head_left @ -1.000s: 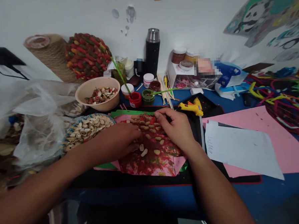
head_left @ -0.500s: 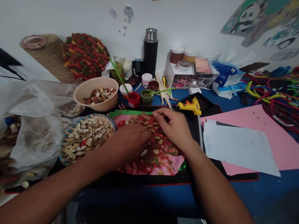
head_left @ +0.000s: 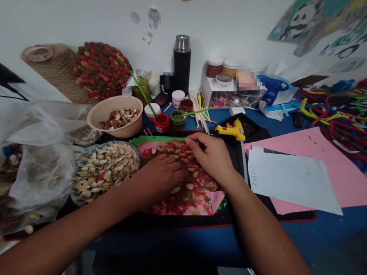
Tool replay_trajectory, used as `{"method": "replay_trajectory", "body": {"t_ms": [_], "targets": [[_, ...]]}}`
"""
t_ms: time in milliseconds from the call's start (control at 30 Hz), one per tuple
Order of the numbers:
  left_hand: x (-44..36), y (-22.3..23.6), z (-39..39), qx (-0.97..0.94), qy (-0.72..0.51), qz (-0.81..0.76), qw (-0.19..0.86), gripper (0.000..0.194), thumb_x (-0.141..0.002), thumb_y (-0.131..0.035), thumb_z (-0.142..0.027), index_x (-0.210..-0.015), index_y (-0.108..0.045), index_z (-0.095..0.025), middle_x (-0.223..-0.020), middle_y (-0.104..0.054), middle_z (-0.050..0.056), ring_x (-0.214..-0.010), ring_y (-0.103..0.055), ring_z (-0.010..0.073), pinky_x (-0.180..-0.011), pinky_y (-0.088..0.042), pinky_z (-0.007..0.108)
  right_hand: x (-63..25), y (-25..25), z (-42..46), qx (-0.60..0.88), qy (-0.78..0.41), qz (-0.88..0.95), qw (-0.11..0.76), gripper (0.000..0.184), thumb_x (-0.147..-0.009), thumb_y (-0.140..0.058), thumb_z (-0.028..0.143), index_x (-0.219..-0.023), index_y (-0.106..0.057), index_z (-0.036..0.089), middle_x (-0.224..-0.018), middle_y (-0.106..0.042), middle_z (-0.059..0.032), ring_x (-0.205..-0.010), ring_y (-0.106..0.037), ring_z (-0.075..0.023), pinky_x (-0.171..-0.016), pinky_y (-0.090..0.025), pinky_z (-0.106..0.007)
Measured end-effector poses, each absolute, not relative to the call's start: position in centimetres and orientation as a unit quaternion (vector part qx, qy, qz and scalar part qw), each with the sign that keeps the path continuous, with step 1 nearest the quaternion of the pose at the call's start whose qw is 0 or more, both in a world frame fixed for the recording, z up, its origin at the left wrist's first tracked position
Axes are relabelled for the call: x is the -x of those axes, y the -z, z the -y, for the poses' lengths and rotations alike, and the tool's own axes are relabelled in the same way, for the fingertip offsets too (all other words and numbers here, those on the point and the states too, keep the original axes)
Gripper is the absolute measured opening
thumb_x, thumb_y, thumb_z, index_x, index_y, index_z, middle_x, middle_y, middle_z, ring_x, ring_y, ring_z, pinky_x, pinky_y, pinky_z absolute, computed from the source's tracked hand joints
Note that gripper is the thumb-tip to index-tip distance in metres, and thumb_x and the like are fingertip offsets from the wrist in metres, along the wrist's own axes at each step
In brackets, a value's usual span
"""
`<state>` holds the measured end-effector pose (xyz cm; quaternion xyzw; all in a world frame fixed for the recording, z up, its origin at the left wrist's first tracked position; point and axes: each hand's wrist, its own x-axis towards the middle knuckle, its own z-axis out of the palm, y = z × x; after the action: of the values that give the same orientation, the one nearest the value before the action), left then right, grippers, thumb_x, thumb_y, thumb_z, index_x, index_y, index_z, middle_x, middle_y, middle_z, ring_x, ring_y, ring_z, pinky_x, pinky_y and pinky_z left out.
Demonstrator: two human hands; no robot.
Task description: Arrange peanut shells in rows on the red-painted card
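A pink sheet smeared with red and green paint (head_left: pixel 187 205) lies in front of me, with several peanut shells (head_left: pixel 189 186) scattered over it. Low over the sheet's middle is my left hand (head_left: pixel 162 175), its fingers bent down and close together. Its fingertips are hidden, so anything in them cannot be made out. My right hand (head_left: pixel 213 156) rests at the sheet's upper right, thumb and forefinger tips together beside the shells; what lies between them is too small to tell. A blue-rimmed woven basket of shells (head_left: pixel 73 186) stands left of the sheet.
A beige bowl (head_left: pixel 93 121) stands behind the basket. Open paint jars (head_left: pixel 162 123) with brushes and a black thermos (head_left: pixel 182 70) are at the back. A yellow glue gun (head_left: pixel 232 129) lies right of the sheet, near white paper (head_left: pixel 290 183). Plastic bags (head_left: pixel 43 169) crowd the left.
My left hand has shifted slightly toward me and now covers more of a pale shell. My right hand keeps its place on the sheet. The view has swung slightly.
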<state>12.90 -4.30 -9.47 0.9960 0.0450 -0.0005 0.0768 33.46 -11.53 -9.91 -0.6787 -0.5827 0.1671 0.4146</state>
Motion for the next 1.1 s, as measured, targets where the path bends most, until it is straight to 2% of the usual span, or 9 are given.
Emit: {"method": "replay_trajectory", "body": {"t_ms": [233,400,500,600,767,867,1000,1100], "targets": [[-13.5,10.4,4.1,-0.995,-0.004,-0.053,0.081,0.009,-0.104,-0.067,-0.024,-0.107,-0.073,-0.018,-0.114,-0.075,0.009,-0.112,-0.067,0.0271,-0.1,-0.047,0.042,-33.5,10.2,11.4,0.683,-0.176,0.584,0.402,0.019,-0.106,-0.064,0.032,-0.104,-0.081,0.025,-0.101,-0.085,-0.0045,-0.088,-0.078,-0.0235,-0.081,-0.053,-0.034],[-13.1,9.6,4.2,-0.993,-0.024,-0.063,0.101,0.009,-0.103,-0.067,-0.025,-0.101,-0.072,-0.018,-0.106,-0.074,0.008,-0.104,-0.067,0.0259,-0.095,-0.048,0.042,-33.5,10.1,11.5,0.682,-0.175,0.586,0.4,0.019,-0.106,-0.064,0.033,-0.103,-0.081,0.025,-0.099,-0.085,-0.004,-0.086,-0.077,-0.0231,-0.079,-0.053,-0.033],[-11.9,8.9,4.7,-0.991,-0.014,-0.063,0.115,0.01,-0.101,-0.073,-0.028,-0.096,-0.071,-0.019,-0.096,-0.072,0.005,-0.094,-0.066,0.0246,-0.088,-0.047,0.04,-33.4,10.0,11.5,0.682,-0.175,0.591,0.393,0.019,-0.106,-0.063,0.032,-0.103,-0.081,0.025,-0.098,-0.085,-0.0033,-0.086,-0.077,-0.0229,-0.079,-0.052,-0.033],[-11.2,9.0,5.3,-0.993,0.004,-0.048,0.112,0.015,-0.097,-0.08,-0.033,-0.099,-0.072,-0.02,-0.097,-0.072,0.005,-0.093,-0.065,0.0259,-0.086,-0.047,0.041,-33.4,10.1,11.5,0.685,-0.172,0.592,0.389,0.019,-0.106,-0.064,0.033,-0.104,-0.081,0.025,-0.097,-0.084,-0.0031,-0.085,-0.077,-0.0229,-0.078,-0.052,-0.033],[-11.4,9.8,5.7,-0.995,0.005,-0.06,0.083,0.008,-0.1,-0.07,-0.02,-0.093,-0.072,-0.018,-0.094,-0.072,0.006,-0.09,-0.066,0.0257,-0.084,-0.048,0.04,-33.4,10.2,11.4,0.686,-0.176,0.588,0.39,0.018,-0.105,-0.064,0.032,-0.103,-0.081,0.025,-0.096,-0.084,-0.0028,-0.085,-0.077,-0.0227,-0.077,-0.051,-0.033],[-11.7,9.2,5.9,-0.985,0.022,-0.104,0.133,0.012,-0.101,-0.068,-0.021,-0.091,-0.074,-0.019,-0.091,-0.074,0.005,-0.087,-0.069,0.0238,-0.081,-0.05,0.037,-33.4,10.1,11.4,0.686,-0.175,0.59,0.388,0.019,-0.106,-0.064,0.032,-0.103,-0.081,0.025,-0.095,-0.084,-0.0028,-0.084,-0.077,-0.0226,-0.076,-0.051,-0.032],[-12.3,8.5,6.3,-0.954,0.078,-0.186,0.221,0.01,-0.101,-0.07,-0.027,-0.097,-0.08,-0.025,-0.094,-0.081,0.002,-0.084,-0.075,0.0208,-0.074,-0.05,0.031,-33.4,10.0,11.4,0.686,-0.175,0.597,0.377,0.016,-0.105,-0.065,0.031,-0.103,-0.08,0.026,-0.091,-0.083,-0.0017,-0.084,-0.076,-0.0223,-0.076,-0.05,-0.032],[-12.7,8.6,6.3,-0.951,0.103,-0.213,0.197,0.016,-0.102,-0.068,-0.033,-0.097,-0.081,-0.025,-0.091,-0.083,0.004,-0.08,-0.077,0.0235,-0.068,-0.049,0.032,-33.4,10.0,11.4,0.688,-0.176,0.6,0.368,0.017,-0.106,-0.065,0.031,-0.103,-0.081,0.026,-0.09,-0.082,-0.0016,-0.082,-0.075,-0.0221,-0.074,-0.049,-0.031]]}}
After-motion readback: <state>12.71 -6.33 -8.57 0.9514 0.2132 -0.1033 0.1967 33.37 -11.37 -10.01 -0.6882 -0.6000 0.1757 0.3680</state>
